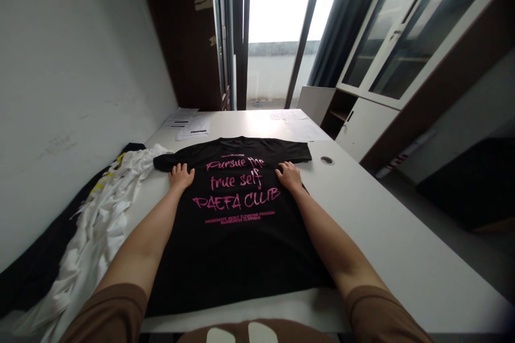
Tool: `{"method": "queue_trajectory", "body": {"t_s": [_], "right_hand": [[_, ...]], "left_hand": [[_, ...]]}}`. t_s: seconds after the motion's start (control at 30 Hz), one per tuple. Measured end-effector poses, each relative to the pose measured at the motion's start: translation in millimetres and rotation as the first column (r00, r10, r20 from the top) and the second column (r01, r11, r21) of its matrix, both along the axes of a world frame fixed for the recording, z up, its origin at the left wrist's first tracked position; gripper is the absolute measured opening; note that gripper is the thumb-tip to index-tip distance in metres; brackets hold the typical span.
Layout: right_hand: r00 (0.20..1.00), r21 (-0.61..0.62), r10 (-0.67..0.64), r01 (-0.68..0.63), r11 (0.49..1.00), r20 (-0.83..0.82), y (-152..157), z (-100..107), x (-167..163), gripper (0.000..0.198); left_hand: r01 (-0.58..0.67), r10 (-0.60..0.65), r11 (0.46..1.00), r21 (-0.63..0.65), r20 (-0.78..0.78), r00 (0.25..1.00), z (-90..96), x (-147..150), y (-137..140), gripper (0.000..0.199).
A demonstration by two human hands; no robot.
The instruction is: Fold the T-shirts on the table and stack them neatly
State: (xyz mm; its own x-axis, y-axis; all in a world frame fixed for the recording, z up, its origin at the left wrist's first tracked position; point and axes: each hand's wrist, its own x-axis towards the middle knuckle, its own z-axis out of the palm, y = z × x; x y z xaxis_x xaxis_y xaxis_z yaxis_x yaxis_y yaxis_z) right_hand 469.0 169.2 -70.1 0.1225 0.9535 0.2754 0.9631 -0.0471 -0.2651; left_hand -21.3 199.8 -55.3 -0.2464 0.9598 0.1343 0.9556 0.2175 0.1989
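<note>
Fingers slightly bent, your left hand (pixel 181 176) and right hand (pixel 288 176) rest on the black short-sleeved T-shirt (pixel 241 257) near its side edges, though whether either pinches fabric cannot be told. Your T-shirt lies spread at the frame's centre on the white table (pixel 386 214), pink lettering (pixel 237 182) facing up, with crumpled white garments (pixel 104 220) at the left of the frame.

Black T-shirt (pixel 237 257), pink lettering: lies spread on white worktop (pixel 374 225) | Left hand (pixel 182 176), right hand (pixel 289 176): rest palm-down near its upper sides | Rumpled white fabric (pixel 105 218): lies left | Papers (pixel 196 127): lie toward far end
</note>
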Motion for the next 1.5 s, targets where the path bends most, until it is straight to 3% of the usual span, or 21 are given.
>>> {"method": "queue_trajectory", "body": {"t_s": [0.27,0.47,0.53,0.63,0.73,0.83,0.93,1.0,1.27,1.5], "right_hand": [[1.000,-0.023,0.007,-0.008,1.000,-0.027,-2.3,4.5,0.0,0.041],[0.999,0.011,-0.011,0.011,1.000,-0.033,-4.0,3.3,1.6,0.039],[0.999,0.015,-0.015,0.016,1.000,-0.039,-5.1,2.4,1.6,0.039],[0.999,0.022,-0.015,0.016,1.000,-0.047,-5.8,2.0,1.2,0.038],[0.998,0.019,-0.014,0.015,1.000,-0.056,-5.6,2.7,0.5,0.037],[0.998,0.019,-0.011,0.012,1.000,-0.061,-5.7,4.0,-0.2,0.037],[0.998,0.020,-0.010,0.011,1.000,-0.068,-6.4,5.5,-1.0,0.036],[0.997,0.021,-0.011,0.012,1.000,-0.071,-6.8,5.9,-1.4,0.035],[0.998,0.018,-0.009,0.010,1.000,-0.057,-3.9,2.6,0.0,0.037],[0.999,0.024,0.002,0.000,1.000,-0.053,-5.4,4.4,-1.4,0.036]], "left_hand": [[0.041,-0.040,0.999,-0.029,0.016,0.999,-3.6,-23.7,22.2,0.068],[-0.116,0.113,0.991,0.070,0.044,0.993,-2.6,-35.3,24.6,0.056],[-0.216,0.209,0.966,0.144,0.064,0.976,-2.8,-43.2,23.2,0.052],[-0.398,0.365,0.871,0.286,0.163,0.916,-3.8,-59.1,20.8,0.046],[-0.483,0.430,0.816,0.318,0.225,0.874,-3.9,-73.9,19.6,0.051],[-0.447,0.391,0.836,0.318,0.227,0.892,-1.9,-82.6,20.3,0.067],[-0.309,0.237,0.894,0.324,0.245,0.940,0.6,-86.5,22.0,0.077],[-0.239,0.143,0.909,0.341,0.285,0.948,1.4,-88.7,22.5,0.072],[-0.223,0.016,0.874,0.432,0.433,0.901,-1.4,-104.1,15.6,0.068],[-0.219,0.047,0.885,0.411,0.390,0.920,-4.4,-108.5,15.6,0.046]]}}
